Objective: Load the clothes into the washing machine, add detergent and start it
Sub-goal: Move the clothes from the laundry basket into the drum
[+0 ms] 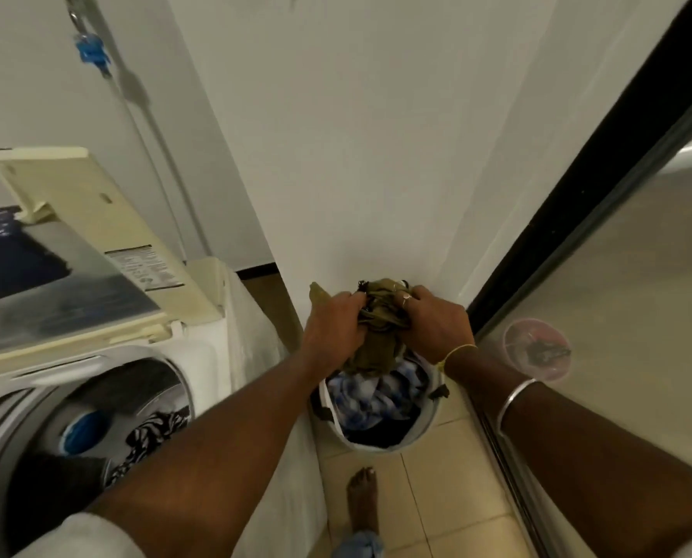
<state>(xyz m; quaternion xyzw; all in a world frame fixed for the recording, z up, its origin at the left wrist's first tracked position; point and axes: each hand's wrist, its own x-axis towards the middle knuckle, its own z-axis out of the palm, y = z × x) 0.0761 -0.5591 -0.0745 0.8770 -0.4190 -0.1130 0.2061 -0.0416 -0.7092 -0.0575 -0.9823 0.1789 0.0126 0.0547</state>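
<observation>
An olive-green garment point(376, 336) is bunched between both my hands above a white laundry basket point(428, 428) on the floor. My left hand point(336, 320) grips its left side and my right hand point(432, 320) grips its right side. Blue, white and dark clothes point(376, 400) fill the basket below. At lower left, a top-loading washing machine point(199, 356) stands with its lid point(94, 219) raised. Its drum point(107, 416) holds a black-and-white striped piece and a dark garment.
A white wall corner stands straight ahead behind the basket. On the right runs a sliding glass door with a dark frame point(577, 187). Hoses and a blue tap point(90, 50) hang on the wall above the machine. My bare foot point(362, 501) rests on the tiled floor.
</observation>
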